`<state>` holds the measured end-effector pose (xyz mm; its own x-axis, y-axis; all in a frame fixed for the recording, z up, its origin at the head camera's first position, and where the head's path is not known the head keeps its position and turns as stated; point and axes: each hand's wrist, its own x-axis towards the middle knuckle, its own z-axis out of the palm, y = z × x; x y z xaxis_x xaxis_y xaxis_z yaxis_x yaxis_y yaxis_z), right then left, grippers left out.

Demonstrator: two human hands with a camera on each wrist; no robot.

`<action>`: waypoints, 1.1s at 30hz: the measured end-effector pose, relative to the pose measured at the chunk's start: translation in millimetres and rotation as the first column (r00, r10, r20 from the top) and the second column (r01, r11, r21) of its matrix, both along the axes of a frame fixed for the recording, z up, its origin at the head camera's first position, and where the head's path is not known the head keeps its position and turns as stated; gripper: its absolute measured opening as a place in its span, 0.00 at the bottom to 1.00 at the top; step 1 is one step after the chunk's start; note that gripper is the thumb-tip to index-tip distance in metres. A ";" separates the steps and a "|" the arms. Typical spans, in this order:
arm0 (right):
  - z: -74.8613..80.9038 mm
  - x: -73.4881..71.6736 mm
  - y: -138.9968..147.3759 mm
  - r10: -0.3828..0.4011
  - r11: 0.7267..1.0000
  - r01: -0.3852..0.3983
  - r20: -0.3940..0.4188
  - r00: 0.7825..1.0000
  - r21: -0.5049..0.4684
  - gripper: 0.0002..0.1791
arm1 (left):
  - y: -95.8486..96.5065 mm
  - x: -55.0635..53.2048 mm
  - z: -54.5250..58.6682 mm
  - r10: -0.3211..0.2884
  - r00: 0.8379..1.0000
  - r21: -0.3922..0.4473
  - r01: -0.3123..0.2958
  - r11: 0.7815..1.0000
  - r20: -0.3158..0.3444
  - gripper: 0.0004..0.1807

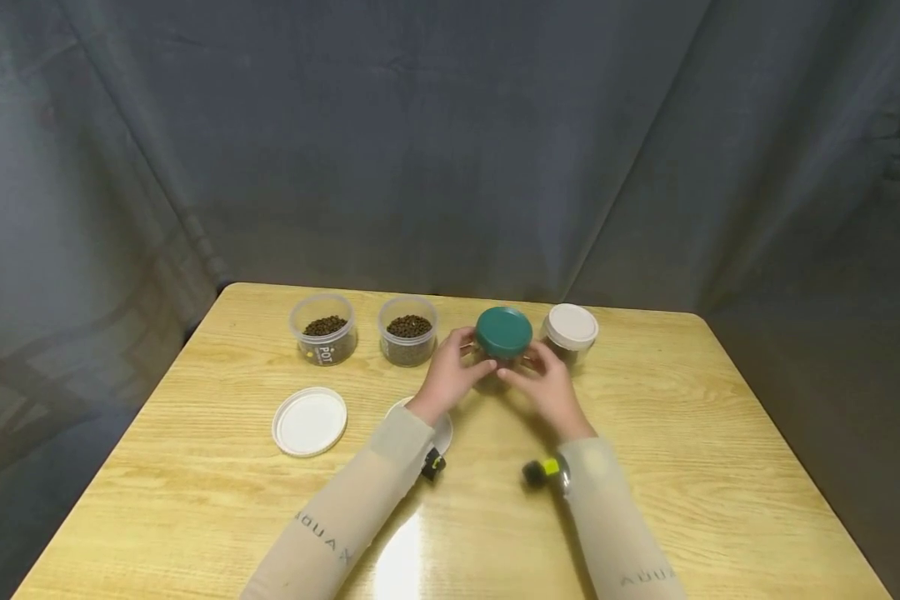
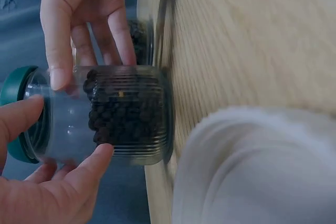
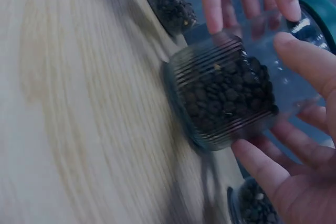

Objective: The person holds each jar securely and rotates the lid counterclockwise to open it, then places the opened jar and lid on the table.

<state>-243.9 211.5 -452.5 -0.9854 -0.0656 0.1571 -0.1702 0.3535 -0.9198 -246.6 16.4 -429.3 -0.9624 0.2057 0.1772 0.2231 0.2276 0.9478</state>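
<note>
Between both hands stands a clear jar (image 2: pixel 128 114) with a green screw lid (image 1: pixel 503 332), its lower part filled with dark brown pellets (image 3: pixel 226 93). My left hand (image 1: pixel 448 377) holds it from the left, thumb toward me and fingers around the side. From the right, my right hand (image 1: pixel 549 390) grips the same jar, its thumb close to the left thumb in the head view. Both wrist views show the ribbed base right at the tabletop, and the green lid in place on top. In the head view the hands partly cover the jar's body.
Two lidless tubs, one at far left (image 1: pixel 327 346) and one nearer (image 1: pixel 408 343), contain brown pellets. A white lid (image 1: pixel 310 422) lies in front of them; another white lid (image 1: pixel 442 433) is partly under my left forearm. A white-lidded jar (image 1: pixel 571 327) stands just right of my hands.
</note>
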 end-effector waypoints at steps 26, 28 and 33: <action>4.8 36.3 15.5 0.075 0.995 -0.075 0.007 0.997 0.064 0.46 | -14.0 25.7 7.1 -0.230 0.970 0.020 0.229 0.973 0.076 0.45; 4.5 36.8 15.8 0.075 0.996 -0.075 0.007 0.997 0.053 0.46 | -14.0 22.7 8.9 -0.264 0.962 0.001 0.264 0.965 0.066 0.44; 3.8 39.1 14.9 0.070 0.997 -0.070 0.031 0.997 0.031 0.45 | -15.5 21.2 8.9 -0.280 0.959 -0.014 0.281 0.960 0.040 0.35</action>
<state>-204.8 226.4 -448.7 -0.9824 -0.1391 0.1247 -0.1685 0.3708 -0.9133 -225.4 0.9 -420.4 -0.8715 0.4712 0.1358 0.2455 0.1794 0.9527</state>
